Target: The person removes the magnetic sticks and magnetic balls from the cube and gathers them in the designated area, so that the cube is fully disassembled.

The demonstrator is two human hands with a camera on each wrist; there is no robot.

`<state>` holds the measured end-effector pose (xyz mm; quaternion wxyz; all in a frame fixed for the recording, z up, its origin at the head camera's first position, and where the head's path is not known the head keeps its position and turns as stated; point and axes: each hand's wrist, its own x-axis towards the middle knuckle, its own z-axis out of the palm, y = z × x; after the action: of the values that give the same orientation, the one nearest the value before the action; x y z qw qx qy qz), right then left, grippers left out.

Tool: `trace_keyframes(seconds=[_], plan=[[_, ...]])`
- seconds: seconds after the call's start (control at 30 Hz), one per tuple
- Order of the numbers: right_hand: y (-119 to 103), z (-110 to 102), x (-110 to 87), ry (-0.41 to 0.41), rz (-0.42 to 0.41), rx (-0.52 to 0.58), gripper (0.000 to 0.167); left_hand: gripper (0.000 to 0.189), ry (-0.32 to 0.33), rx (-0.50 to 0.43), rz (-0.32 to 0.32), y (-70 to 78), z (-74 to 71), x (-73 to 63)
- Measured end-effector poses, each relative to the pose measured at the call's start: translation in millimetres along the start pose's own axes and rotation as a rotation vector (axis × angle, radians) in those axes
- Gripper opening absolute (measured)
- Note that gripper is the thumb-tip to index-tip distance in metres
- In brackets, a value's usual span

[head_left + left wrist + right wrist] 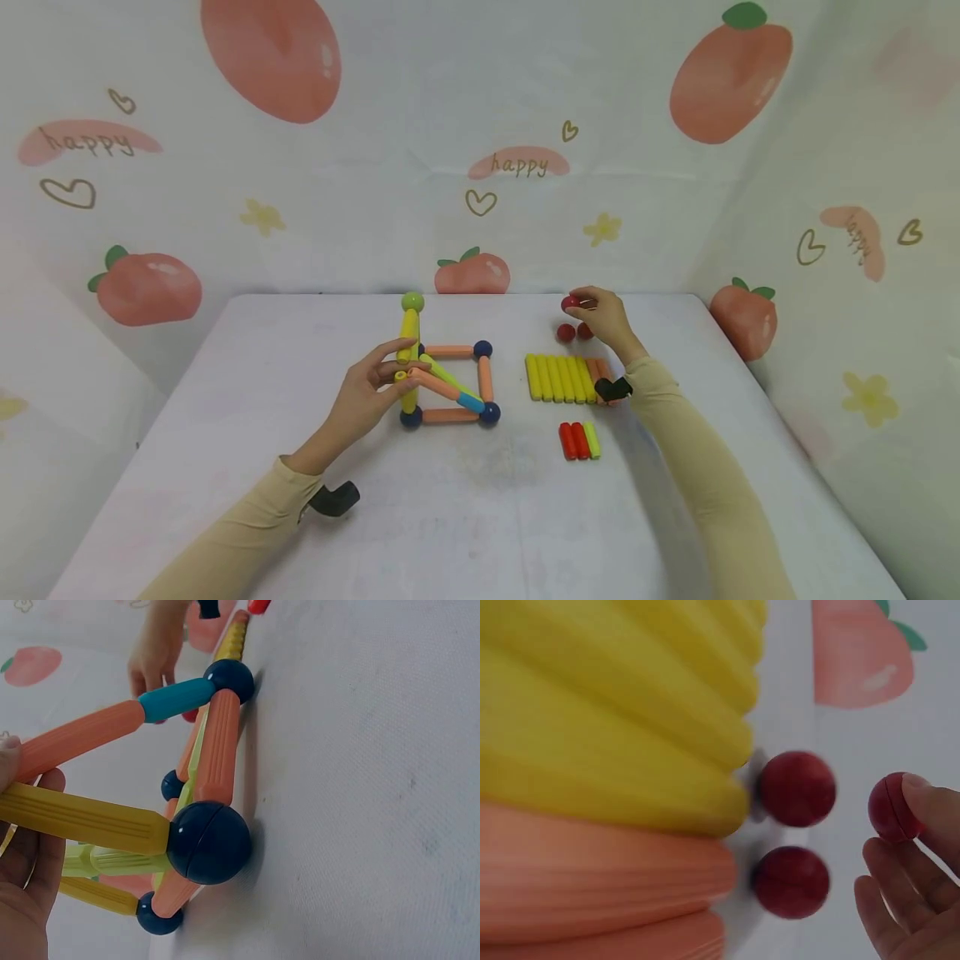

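A partly built frame of magnetic rods and balls stands on the table, with orange rods (450, 352) and navy balls (490, 413) forming a square base. My left hand (367, 396) is at its left side, holding the upper ends of a slanted orange rod (82, 739) and a yellow rod (90, 817) close together. A blue rod (176, 699) joins that orange rod to a navy corner ball. Above my left fingers, a light green ball (412, 302) tops a yellow rod (408, 323). My right hand (606, 317) pinches a red ball (891, 808) between thumb and fingers, above the table's back.
Two more red balls (795, 789) lie below my right hand. In front of them is a row of yellow rods (558, 379) with orange rods (592, 877) at its right end. Nearer are two red rods (573, 442) and a light green rod (592, 440).
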<state>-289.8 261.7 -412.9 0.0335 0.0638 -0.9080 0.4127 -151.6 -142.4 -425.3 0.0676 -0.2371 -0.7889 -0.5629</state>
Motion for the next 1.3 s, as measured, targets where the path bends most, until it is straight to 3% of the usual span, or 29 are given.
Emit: trace_keyframes(seconds=[0.4, 1.03, 1.13, 1.3], plan=[[25.0, 5.0, 6.4, -0.082, 0.086, -0.057, 0.044, 0.056, 0.007, -0.017, 0.008, 1.0, 0.8, 1.1], [21.7, 5.9, 3.9, -0.161, 0.131, -0.131, 0.045, 0.055, -0.009, 0.000, -0.021, 2.8, 1.3, 2.1], [17.7, 6.2, 2.8, -0.163, 0.110, -0.144, 0.047, 0.054, -0.005, 0.012, -0.023, 2.1, 1.0, 2.1], [1.2, 9.8, 2.2, -0.089, -0.033, -0.202, 0.044, 0.053, 0.000, 0.027, -0.015, 1.9, -0.4, 2.2]])
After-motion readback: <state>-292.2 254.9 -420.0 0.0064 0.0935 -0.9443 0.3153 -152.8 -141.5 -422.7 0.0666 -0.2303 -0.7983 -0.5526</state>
